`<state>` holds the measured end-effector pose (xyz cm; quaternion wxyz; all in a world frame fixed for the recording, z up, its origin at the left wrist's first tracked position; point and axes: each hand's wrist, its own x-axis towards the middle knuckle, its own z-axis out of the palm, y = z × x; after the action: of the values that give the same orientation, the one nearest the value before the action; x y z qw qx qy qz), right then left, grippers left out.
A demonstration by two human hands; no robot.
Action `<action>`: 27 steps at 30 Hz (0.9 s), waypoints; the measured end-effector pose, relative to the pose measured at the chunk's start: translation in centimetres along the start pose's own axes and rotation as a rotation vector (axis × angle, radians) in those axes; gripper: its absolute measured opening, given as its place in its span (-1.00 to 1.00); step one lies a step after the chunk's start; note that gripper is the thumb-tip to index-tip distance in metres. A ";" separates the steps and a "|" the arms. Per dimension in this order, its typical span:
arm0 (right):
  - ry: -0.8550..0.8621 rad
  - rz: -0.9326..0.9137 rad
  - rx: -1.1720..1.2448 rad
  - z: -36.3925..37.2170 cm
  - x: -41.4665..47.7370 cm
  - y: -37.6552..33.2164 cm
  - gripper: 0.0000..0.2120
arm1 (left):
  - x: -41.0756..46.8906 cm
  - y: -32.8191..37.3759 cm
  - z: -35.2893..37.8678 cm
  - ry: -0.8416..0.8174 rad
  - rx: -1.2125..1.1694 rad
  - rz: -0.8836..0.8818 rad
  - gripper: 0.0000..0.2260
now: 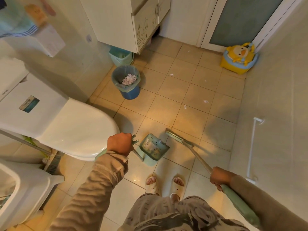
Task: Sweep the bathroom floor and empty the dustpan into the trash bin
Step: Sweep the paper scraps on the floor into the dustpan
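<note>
Near the rounded front of the white ceramic toilet (pixel 66 129), a pale green plastic dustpan (pixel 152 148) is stood on the beige tiled floor (pixel 183 97), just ahead of two feet in cream slippers (pixel 165 184). Its long upright handle is gripped in the closed left hand (pixel 119 144), apparently so that the pan can be steadied without bending down. A green-headed broom on a long pale stick (pixel 180 140) is set just beside the pan's right side, and its stick is clasped by the closed right hand (pixel 220 177); the head seems angled toward the pan's mouth so that dirt can be drawn in. Small white paper scraps (pixel 206 101) are scattered on the tiles well beyond the broom, so most of the sweeping is judged still to be done. A round blue trash bin lined with a translucent bag (pixel 127 82) is stood farther off by the white cabinet (pixel 133 22), with crumpled paper inside.

Dark specks are seen in the pan, but whether these are dirt or a printed pattern cannot be told. The broom's bristles are not clearly made out, and the stick's upper end is cut off at the frame edge.
</note>
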<state>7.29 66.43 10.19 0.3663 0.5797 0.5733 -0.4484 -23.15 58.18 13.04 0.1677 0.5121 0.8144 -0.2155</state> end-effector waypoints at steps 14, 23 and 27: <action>-0.205 0.027 0.540 -1.0 -2.3 3.9 -0.84 | 0.9 -1.7 -0.8 0.082 -0.028 0.067 -0.74; -0.100 -0.016 0.858 -1.7 -3.4 1.9 -0.73 | 4.1 -1.3 -4.7 0.157 -0.027 0.163 -0.67; -0.063 -0.022 0.970 -4.4 -2.6 2.5 -0.73 | 6.6 0.4 -6.6 0.163 -0.038 0.166 -0.66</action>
<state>10.33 69.47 13.85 0.0662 0.6637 0.2929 -0.6851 -25.94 66.81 15.33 0.1277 0.5902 0.7841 -0.1430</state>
